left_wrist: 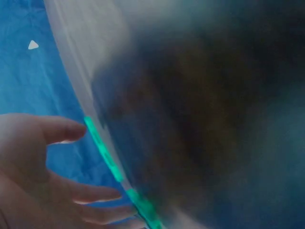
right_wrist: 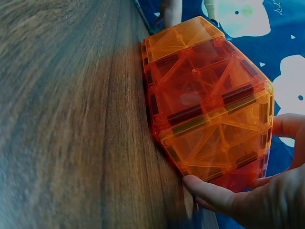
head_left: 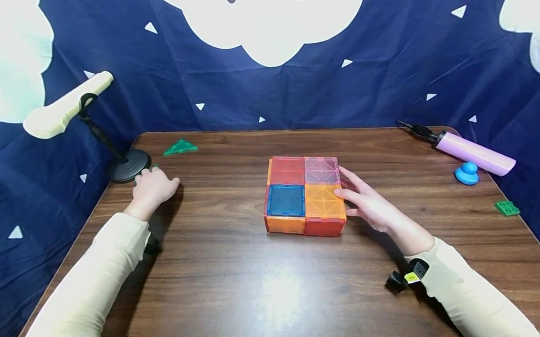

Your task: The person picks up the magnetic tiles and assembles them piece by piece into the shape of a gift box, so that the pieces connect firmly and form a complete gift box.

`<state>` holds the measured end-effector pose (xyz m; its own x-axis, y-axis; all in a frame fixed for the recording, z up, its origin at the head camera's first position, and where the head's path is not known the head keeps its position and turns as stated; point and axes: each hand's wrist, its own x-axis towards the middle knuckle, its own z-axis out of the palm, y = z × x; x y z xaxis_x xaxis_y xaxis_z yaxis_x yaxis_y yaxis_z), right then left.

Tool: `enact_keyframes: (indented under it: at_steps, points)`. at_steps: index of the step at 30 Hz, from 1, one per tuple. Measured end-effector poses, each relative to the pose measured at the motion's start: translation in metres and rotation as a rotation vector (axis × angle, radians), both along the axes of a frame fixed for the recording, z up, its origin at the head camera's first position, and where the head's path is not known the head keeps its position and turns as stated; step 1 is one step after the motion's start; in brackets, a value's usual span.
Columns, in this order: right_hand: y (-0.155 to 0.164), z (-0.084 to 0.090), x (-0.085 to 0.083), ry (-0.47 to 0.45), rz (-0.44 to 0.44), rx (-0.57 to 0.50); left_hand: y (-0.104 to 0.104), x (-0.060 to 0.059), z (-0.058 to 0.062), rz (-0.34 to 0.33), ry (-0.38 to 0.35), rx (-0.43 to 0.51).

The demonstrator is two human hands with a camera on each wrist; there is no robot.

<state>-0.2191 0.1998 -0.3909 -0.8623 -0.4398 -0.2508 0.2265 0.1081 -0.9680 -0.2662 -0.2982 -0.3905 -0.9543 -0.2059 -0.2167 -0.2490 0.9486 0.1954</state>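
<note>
A low box of translucent magnetic tiles stands mid-table, topped by red, blue (head_left: 286,200), clear purple and orange (head_left: 322,201) squares. My right hand (head_left: 372,204) rests against its right side, a fingertip on the orange top and the thumb low on the side wall (right_wrist: 217,138). Far left, my left hand (head_left: 154,187) reaches palm down with fingers extended over a green tile (left_wrist: 143,207) mostly hidden beneath them. Whether the fingertips touch it I cannot tell. A green triangle tile (head_left: 180,146) lies farther back.
Beside the left hand is a black round stand base (head_left: 130,165) with a cream sleeve-like piece (head_left: 67,105) on its arm. At the right lie a pink hand pump (head_left: 475,152), a blue rounded object (head_left: 467,174) and a small green piece (head_left: 507,208). Navy cloth hangs around the table.
</note>
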Motion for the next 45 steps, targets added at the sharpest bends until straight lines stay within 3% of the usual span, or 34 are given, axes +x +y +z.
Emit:
enact_keyframes:
  at_steps: [2,5,8,11,14,20,25,28,31,35,41,45]
  points:
    - [0.001,0.0,0.0,0.002,0.0,-0.001,0.0,0.002,0.0,-0.041,-0.034,-0.022]
    - [0.001,0.0,0.0,0.003,0.002,-0.003,0.014,0.009,0.001,-0.134,-0.022,-0.036]
    - [0.002,0.0,0.0,0.003,0.0,-0.004,0.041,0.02,0.002,-0.251,0.031,-0.034]
    - [0.003,0.001,0.0,0.003,-0.001,-0.004,0.07,0.033,0.003,-0.355,0.039,-0.015]
    - [0.003,0.002,0.0,0.005,0.0,-0.002,0.09,0.042,0.004,-0.414,0.029,-0.04]
    - [0.002,0.001,-0.001,0.003,0.008,0.0,0.09,0.035,0.01,-0.306,0.013,-0.172]
    - [0.0,0.0,-0.001,0.001,0.009,0.0,0.08,0.024,0.008,-0.27,-0.094,-0.172]
    - [-0.001,0.001,-0.001,0.005,0.007,0.001,0.077,0.021,0.006,-0.263,-0.105,-0.149]
    - [0.0,0.002,-0.001,0.008,0.003,0.003,0.078,0.02,0.006,-0.249,-0.063,-0.108]
    - [0.001,0.001,0.0,0.009,0.0,0.011,0.081,0.021,0.006,-0.249,0.051,-0.007]
    - [0.004,-0.001,0.004,0.026,0.017,-0.007,0.091,0.022,0.009,-0.327,0.185,0.126]
    - [0.009,-0.003,0.012,0.091,0.061,-0.004,0.103,0.023,0.018,-0.38,0.28,0.239]
